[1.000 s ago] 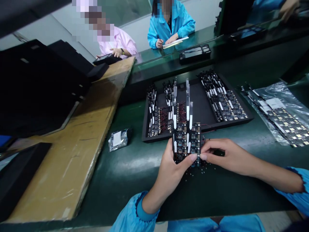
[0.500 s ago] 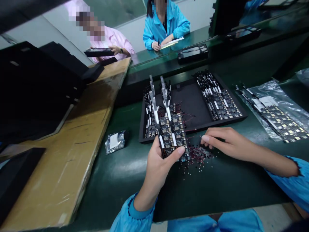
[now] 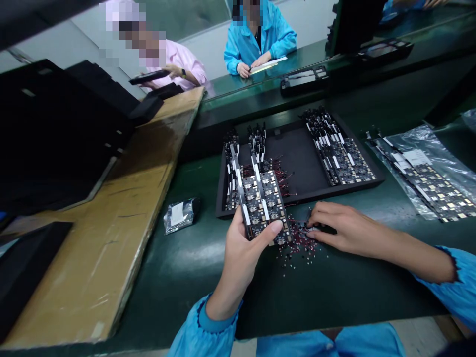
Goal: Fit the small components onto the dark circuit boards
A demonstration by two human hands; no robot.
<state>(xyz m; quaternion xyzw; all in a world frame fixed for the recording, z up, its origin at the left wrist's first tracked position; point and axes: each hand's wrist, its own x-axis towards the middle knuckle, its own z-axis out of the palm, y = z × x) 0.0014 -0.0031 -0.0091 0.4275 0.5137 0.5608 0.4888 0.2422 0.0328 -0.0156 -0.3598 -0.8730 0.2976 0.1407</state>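
Head view. Left hand [image 3: 243, 253] gripping a board panel [image 3: 262, 201], thumb across its near edge, fingers wrapped behind; panel tilted up off the desk [image 3: 208, 263], far end leaning over the tray [image 3: 297, 153] rim. White strips running along the panel.

Right hand [image 3: 336, 230] low on the desk just right of the panel, fingertips pinched narrow at a heap of red wires [image 3: 299, 238]; probably nipping one wire, too small to confirm. Loose dark bits scattered on the desk around the heap.

Black tray just beyond both hands: rows of boards at left [image 3: 232, 168], with more red wires, and at right [image 3: 340, 148], middle bare. Small foil bag [image 3: 180, 214] left of the tray. Clear bag with more boards [image 3: 431, 178] far right. Cardboard sheet [image 3: 111, 238] along the left, black trays [image 3: 55, 134] stacked on it.

Across the desk: person in pink [image 3: 178, 64] holding a dark flat item, person in blue [image 3: 260, 34] with hands on paper.
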